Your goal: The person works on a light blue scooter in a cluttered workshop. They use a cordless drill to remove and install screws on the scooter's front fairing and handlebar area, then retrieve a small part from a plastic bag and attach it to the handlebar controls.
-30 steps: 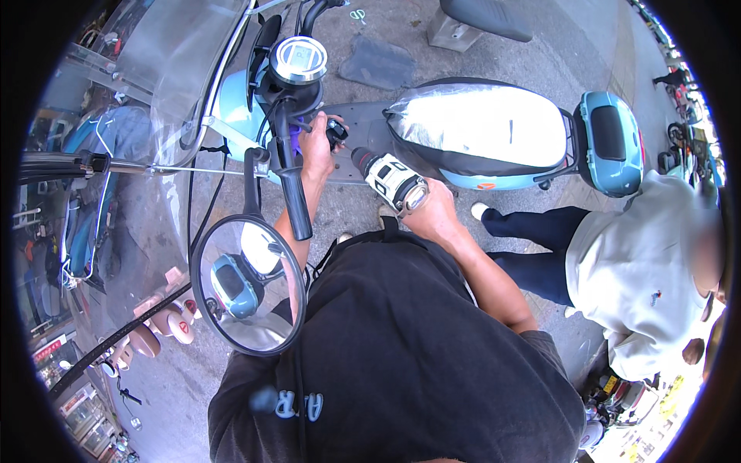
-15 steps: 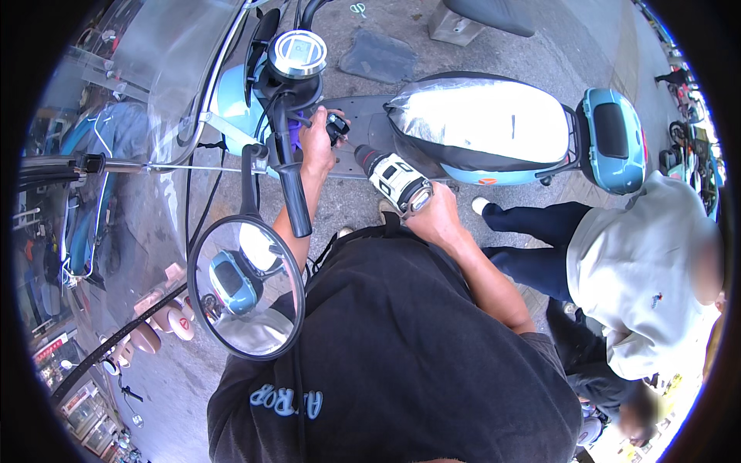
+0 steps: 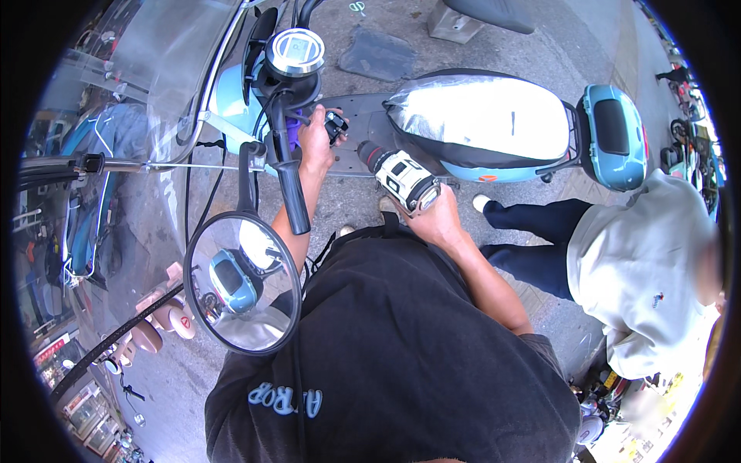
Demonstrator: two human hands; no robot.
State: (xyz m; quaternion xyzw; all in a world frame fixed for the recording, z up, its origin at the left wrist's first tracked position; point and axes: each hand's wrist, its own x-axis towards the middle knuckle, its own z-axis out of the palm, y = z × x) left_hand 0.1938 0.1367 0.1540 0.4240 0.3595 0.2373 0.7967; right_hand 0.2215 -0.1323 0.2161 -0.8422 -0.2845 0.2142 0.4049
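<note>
My right hand (image 3: pixel 437 219) is wrapped round the grip of a white and black cordless drill (image 3: pixel 403 177), whose dark, red-ringed nose points up and left. Just beyond that nose, my left hand (image 3: pixel 315 140) has its fingers closed on a small black part (image 3: pixel 335 126); its exact kind I cannot make out. A gap separates the drill's nose from the part. Both hands are over the footboard (image 3: pixel 353 116) of a light blue scooter, beside its handlebar grip (image 3: pixel 293 199). Something purple (image 3: pixel 293 130) shows behind my left wrist.
A round mirror (image 3: pixel 244 285) stands out beside my left forearm. The scooter's silver-covered seat (image 3: pixel 482 119) and blue rear box (image 3: pixel 614 137) lie to the right. A clear windshield (image 3: pixel 174 69) rises at left. A person in a white top (image 3: pixel 637 270) stands close at right.
The drill has shifted slightly right, away from the black part. My left hand stays nearly in place. A person in dark clothing at the lower right is out of view now.
</note>
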